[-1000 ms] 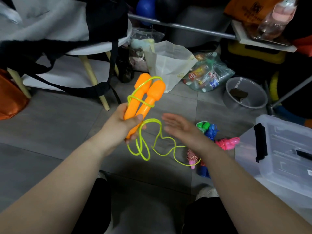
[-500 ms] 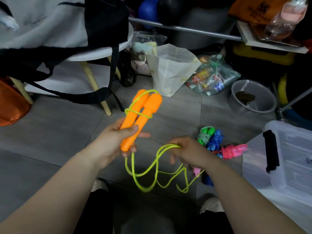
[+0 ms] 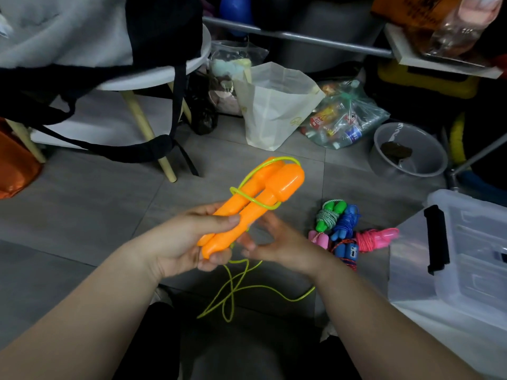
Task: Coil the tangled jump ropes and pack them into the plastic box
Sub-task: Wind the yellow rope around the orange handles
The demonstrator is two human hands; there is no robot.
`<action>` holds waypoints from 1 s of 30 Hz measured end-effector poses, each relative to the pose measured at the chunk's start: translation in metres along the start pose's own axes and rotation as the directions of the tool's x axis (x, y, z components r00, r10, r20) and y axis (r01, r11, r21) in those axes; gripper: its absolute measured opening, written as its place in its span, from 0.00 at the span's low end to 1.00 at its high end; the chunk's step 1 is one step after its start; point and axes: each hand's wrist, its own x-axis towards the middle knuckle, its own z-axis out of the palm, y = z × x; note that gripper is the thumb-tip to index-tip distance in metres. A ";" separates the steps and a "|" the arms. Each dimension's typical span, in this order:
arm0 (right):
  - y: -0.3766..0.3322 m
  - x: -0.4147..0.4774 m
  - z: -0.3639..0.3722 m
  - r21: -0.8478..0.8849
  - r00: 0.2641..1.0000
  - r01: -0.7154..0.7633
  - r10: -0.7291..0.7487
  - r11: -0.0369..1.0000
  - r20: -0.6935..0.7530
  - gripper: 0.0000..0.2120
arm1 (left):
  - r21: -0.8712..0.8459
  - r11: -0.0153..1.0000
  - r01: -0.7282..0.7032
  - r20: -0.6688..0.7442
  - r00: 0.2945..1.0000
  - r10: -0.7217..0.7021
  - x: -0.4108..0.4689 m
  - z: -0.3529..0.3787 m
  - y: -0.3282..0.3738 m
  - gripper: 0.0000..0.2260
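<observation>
Cluttered home storage corner, tiled floor (image 3: 82,215), stool (image 3: 153,75), bagged groceries (image 3: 343,119)

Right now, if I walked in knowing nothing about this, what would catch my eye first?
Probably the pair of bright orange handles held up mid-frame in the left hand, with a yellow-green cord looped around them and trailing down to the floor. The right hand is cupped just beside them. Next, the small heap of wound ropes in green, blue and pink on the grey tiles, beside the clear plastic box at right.
</observation>
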 end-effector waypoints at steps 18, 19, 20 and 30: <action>-0.009 -0.001 0.006 0.279 0.979 0.039 -0.093 0.959 0.183 0.01 | -0.072 0.993 0.095 0.124 0.989 -0.086 0.001 -0.006 0.001 0.22; -0.009 -0.001 0.005 0.315 0.986 0.011 -0.064 0.949 0.157 0.03 | -0.088 0.992 0.095 0.104 0.991 -0.085 0.001 -0.007 0.001 0.22; -0.008 0.000 0.003 0.344 0.992 -0.011 -0.033 0.939 0.120 0.06 | -0.098 0.991 0.089 0.084 0.993 -0.081 0.000 -0.008 0.002 0.22; -0.003 0.009 -0.002 0.011 0.948 0.137 -0.128 0.990 -0.291 0.16 | -0.180 0.983 0.031 0.027 0.999 -0.027 0.002 -0.007 0.000 0.24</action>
